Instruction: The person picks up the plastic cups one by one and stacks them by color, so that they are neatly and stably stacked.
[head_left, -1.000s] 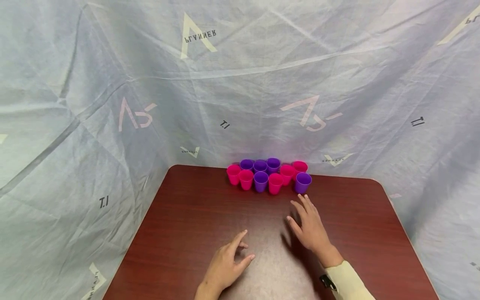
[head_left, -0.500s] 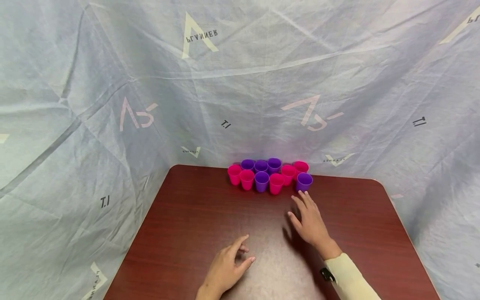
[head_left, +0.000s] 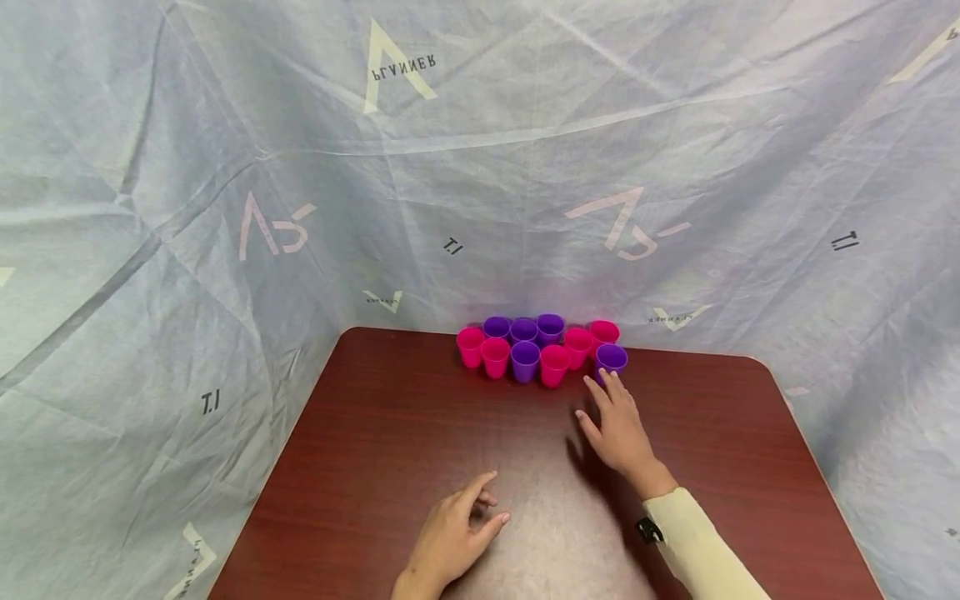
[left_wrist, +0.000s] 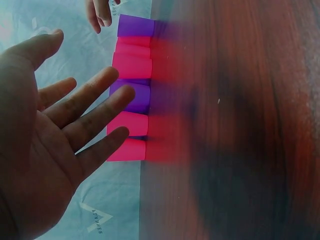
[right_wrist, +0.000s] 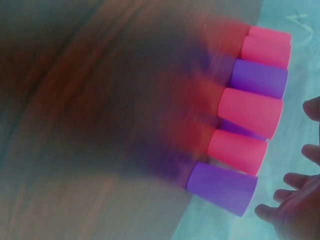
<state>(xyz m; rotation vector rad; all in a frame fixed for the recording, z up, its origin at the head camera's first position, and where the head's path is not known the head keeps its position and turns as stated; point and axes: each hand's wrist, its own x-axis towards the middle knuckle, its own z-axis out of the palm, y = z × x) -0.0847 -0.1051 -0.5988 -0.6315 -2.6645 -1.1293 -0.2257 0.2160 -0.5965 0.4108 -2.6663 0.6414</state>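
Note:
Several pink and purple plastic cups stand mouth-up in a cluster along the far edge of the table (head_left: 390, 425). At the cluster's right end is a purple cup (head_left: 611, 357); the fingertips of my right hand (head_left: 621, 432) overlap its front in the head view. In the right wrist view that purple cup (right_wrist: 222, 187) is nearest the fingers, which are spread and hold nothing. My left hand (head_left: 448, 533) hovers over the near middle of the table, thumb and fingers apart, holding nothing. The left wrist view shows its palm (left_wrist: 45, 160) with fingers extended toward the cups.
A grey printed cloth (head_left: 525, 208) hangs behind and along both sides of the table, close behind the back cups. A pink cup (head_left: 554, 367) and another purple cup (head_left: 525, 362) stand in the front row. A dark device (head_left: 649, 530) sits at the right sleeve's cuff.
My right hand has moved forward, its fingertips now reaching the front of the right-end purple cup. The left hand has stayed nearly in place, and the cups stand as before.

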